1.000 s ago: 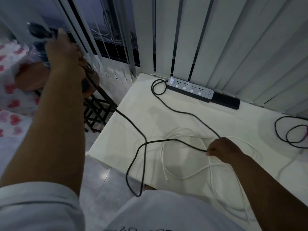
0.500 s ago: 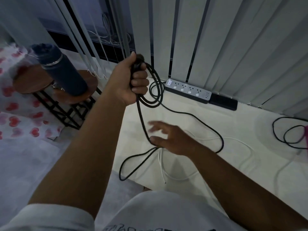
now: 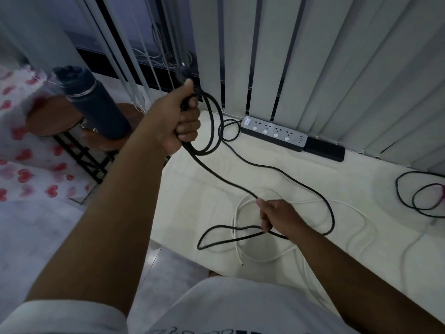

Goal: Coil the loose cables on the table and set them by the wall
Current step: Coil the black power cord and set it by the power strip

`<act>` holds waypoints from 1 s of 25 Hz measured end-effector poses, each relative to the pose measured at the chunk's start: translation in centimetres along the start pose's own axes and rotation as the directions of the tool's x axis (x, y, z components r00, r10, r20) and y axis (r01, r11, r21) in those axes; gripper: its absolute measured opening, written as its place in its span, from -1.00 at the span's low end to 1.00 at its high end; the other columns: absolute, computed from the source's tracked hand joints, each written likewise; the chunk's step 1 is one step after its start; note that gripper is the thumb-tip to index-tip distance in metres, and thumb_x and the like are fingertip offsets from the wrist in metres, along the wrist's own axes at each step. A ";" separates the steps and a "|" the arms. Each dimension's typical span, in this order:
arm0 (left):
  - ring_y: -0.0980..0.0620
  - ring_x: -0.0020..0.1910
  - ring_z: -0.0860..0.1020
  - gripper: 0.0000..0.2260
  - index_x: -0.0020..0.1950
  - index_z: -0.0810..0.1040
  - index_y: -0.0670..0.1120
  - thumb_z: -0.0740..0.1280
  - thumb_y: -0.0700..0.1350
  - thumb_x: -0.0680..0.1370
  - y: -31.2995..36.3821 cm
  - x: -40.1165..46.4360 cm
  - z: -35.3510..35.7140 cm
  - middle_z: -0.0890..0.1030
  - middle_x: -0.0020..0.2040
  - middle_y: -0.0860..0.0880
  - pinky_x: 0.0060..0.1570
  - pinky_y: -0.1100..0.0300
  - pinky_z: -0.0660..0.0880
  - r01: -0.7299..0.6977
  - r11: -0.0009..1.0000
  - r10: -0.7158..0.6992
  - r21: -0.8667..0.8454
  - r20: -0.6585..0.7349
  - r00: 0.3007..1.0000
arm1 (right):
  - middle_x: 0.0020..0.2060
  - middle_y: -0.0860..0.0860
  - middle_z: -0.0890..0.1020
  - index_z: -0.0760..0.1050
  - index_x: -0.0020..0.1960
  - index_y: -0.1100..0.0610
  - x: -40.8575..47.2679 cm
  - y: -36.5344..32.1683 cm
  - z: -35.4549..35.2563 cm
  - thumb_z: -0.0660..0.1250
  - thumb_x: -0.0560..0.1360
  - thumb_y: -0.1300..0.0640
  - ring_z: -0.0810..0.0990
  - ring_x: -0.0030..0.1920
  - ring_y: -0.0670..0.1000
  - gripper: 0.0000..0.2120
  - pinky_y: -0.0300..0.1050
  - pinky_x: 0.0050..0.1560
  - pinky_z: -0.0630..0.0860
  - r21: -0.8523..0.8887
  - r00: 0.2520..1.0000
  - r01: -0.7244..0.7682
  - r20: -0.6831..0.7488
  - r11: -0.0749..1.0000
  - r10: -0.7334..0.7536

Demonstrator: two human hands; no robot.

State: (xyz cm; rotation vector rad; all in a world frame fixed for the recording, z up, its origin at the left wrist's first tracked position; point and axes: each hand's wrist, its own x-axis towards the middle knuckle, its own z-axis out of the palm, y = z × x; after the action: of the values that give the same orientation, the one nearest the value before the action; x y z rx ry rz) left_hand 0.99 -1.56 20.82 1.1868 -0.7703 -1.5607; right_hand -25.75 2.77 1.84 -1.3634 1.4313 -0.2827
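Note:
My left hand (image 3: 179, 121) is raised above the table's far left corner, shut on a few loops of the black cable (image 3: 301, 184), with the plug end sticking up above my thumb. From that fist the cable slopes down to my right hand (image 3: 277, 216), which grips it low over the white table (image 3: 277, 160). Past my right hand the cable makes a loop toward the front edge and a wide arc back to the power strip (image 3: 274, 132) by the blinds. A thin white cable (image 3: 356, 213) lies loose on the table under my right hand.
Another black cable (image 3: 416, 196) lies coiled at the table's right edge. A black box (image 3: 323, 151) sits beside the power strip. Vertical blinds (image 3: 313, 56) run along the back. Left of the table, a dark bottle (image 3: 96, 104) stands on a small round wooden stand (image 3: 53, 119).
My right hand went from open fingers near the cable to a grip on it, lower and further right. My left hand keeps the loops raised; a second ago it was stretched far left.

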 end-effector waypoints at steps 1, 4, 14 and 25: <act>0.13 -0.62 0.13 -0.60 -0.33 0.37 -0.02 0.14 0.15 0.63 -0.7 0.1 0.3 0.21 -0.58 0.08 -0.57 0.24 0.01 0.012 0.999 -0.011 0.038 -0.005 1.000 | -0.60 0.07 0.53 0.51 -0.30 0.23 0.3 -0.8 -0.2 0.27 0.58 -0.08 0.48 -0.57 0.04 -0.56 -0.10 -0.32 0.46 0.141 0.995 -0.069 -0.067 0.988 0.079; 0.11 -0.60 0.13 -0.62 -0.31 0.38 -0.02 0.17 0.15 0.63 -2.9 0.2 1.3 0.21 -0.55 0.07 -0.59 0.26 0.04 0.052 0.993 -0.049 0.108 -0.034 0.998 | -0.63 -0.01 0.34 0.52 -0.17 0.26 0.6 -3.7 -1.6 0.24 0.62 0.04 0.19 -0.65 -0.06 -0.68 -0.14 -0.42 0.26 0.588 0.971 -0.132 -0.084 0.798 0.222; 0.09 -0.56 0.21 -0.65 -0.15 0.51 -0.14 0.19 0.11 0.62 -7.8 0.2 5.6 0.45 -0.41 -0.03 -0.58 0.31 0.10 0.104 0.986 -0.062 0.134 -0.290 0.955 | -0.27 0.12 0.66 0.62 0.13 0.13 -3.3 -11.1 -0.9 0.29 0.58 0.29 0.64 -0.36 0.01 -0.79 -0.17 -0.29 0.53 0.396 0.916 0.402 -0.163 0.826 -0.367; 0.04 -0.41 0.38 -0.72 -0.25 0.41 -0.09 0.24 0.00 0.62 -7.6 0.0 5.8 0.42 -0.41 -0.01 -0.36 0.16 0.37 -0.025 1.000 0.030 0.018 -0.295 0.955 | 0.36 0.06 0.39 0.45 0.29 0.04 -2.6 -8.6 2.0 0.57 0.26 -0.07 0.37 0.35 0.13 -0.34 -0.02 0.29 0.37 -0.458 0.597 0.356 -0.559 0.815 -0.575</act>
State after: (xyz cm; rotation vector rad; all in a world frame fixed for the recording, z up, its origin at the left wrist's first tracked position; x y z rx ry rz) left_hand -7.00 0.37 15.91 1.3755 -0.5972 -1.3166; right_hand -19.96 3.20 9.01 -2.0315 1.7142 -1.0548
